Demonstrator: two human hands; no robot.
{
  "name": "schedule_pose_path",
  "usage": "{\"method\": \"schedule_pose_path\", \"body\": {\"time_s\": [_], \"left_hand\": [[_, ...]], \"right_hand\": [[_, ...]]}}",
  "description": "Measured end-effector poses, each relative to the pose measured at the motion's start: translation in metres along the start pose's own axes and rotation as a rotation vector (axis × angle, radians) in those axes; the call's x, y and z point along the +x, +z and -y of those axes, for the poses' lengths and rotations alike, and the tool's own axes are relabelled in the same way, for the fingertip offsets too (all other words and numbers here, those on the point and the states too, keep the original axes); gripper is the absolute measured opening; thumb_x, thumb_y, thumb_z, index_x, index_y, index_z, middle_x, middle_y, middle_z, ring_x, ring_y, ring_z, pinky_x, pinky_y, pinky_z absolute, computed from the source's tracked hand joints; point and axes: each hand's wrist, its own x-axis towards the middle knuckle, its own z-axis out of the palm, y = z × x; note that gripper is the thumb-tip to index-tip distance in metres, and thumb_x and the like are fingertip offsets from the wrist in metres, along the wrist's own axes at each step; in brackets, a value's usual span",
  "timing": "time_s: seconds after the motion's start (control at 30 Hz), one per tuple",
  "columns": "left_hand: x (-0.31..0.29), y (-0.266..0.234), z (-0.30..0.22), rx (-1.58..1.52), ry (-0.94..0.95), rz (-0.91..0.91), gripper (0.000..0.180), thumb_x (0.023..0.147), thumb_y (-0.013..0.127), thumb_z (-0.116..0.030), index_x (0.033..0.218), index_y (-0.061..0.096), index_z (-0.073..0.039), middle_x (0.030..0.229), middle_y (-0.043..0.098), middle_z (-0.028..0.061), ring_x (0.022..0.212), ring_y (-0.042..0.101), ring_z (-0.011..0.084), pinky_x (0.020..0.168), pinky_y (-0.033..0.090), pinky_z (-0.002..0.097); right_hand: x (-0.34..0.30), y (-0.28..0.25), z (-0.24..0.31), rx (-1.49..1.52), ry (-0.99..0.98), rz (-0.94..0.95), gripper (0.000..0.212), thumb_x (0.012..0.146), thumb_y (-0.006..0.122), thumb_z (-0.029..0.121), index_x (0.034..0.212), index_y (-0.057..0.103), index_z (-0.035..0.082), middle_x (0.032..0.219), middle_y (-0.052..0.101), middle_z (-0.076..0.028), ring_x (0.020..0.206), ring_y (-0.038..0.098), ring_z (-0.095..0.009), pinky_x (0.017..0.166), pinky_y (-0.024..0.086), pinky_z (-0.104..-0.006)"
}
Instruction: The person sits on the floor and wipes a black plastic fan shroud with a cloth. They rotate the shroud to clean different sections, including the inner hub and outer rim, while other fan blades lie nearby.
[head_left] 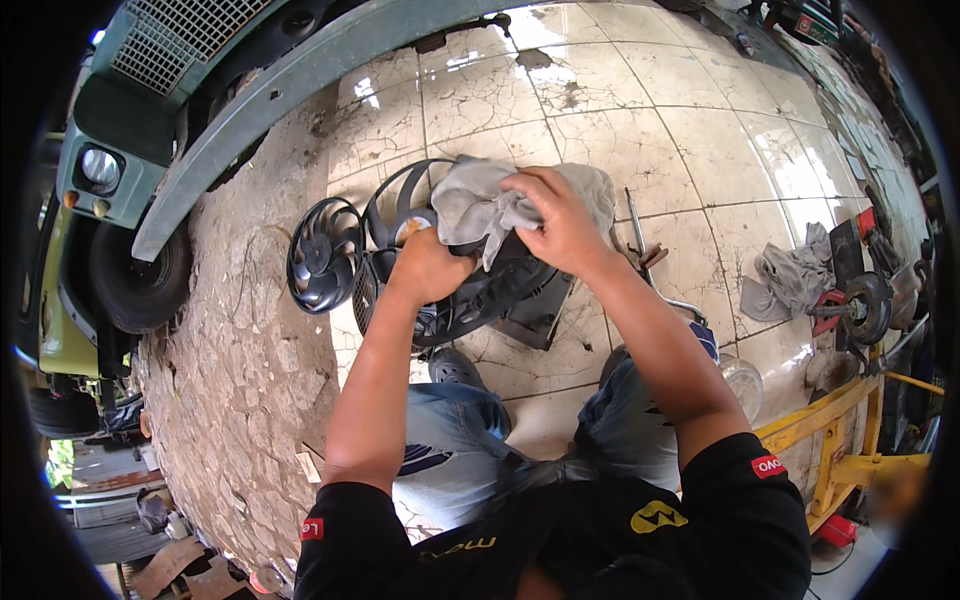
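Note:
A black plastic fan shroud (497, 302) with round openings is held over the tiles in front of my legs. My left hand (432, 268) is closed around part of its frame, near the middle; the fingertips are hidden. My right hand (562, 225) presses a crumpled grey rag (470, 203) against the shroud's far side, with the thumb and fingers bunching the cloth. At the shroud's left end sits a black fan with curved blades (322, 262). The rag covers much of the far right part.
A vehicle's front with a metal bumper (255, 105) and a tyre (140, 275) is at the left. Rough concrete (240, 340) meets cracked tiles (640, 140). Another grey rag (795, 275) lies right, beside a bench grinder-like machine (868, 305). A yellow frame (825, 445) stands at lower right.

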Motion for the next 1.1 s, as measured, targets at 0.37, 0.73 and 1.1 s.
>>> {"method": "schedule_pose_path", "body": {"time_s": [0.37,0.73,1.1], "left_hand": [[-0.004,-0.003,-0.023,0.012,-0.036,0.064,0.035,0.082,0.07,-0.036,0.096,0.075,-0.005,0.091,0.072,0.0218,0.091,0.068,0.0405,0.084,0.055,0.0451],[-0.002,-0.003,-0.016,0.081,-0.056,0.019,0.033,0.082,0.07,-0.037,0.101,0.076,-0.011,0.096,0.073,0.0181,0.094,0.069,0.037,0.084,0.054,0.0451],[-0.004,0.0,-0.016,0.086,-0.098,-0.007,0.033,0.08,0.069,-0.036,0.102,0.075,-0.013,0.102,0.073,0.0172,0.098,0.069,0.0362,0.086,0.055,0.0455]], "right_hand": [[-0.004,0.002,-0.027,-0.034,0.275,-0.182,0.022,0.088,0.058,0.015,0.105,0.068,0.006,0.104,0.068,-0.017,0.099,0.062,-0.036,0.087,0.05,-0.0427],[-0.019,-0.021,-0.111,-0.015,0.669,-0.03,0.034,0.095,0.048,0.025,0.114,0.066,0.003,0.104,0.07,-0.023,0.099,0.064,-0.043,0.088,0.051,-0.0433],[-0.011,-0.037,-0.055,0.095,0.58,0.161,0.029,0.091,0.053,0.012,0.118,0.065,0.008,0.1,0.071,-0.016,0.089,0.069,-0.031,0.079,0.053,-0.0361]]}}
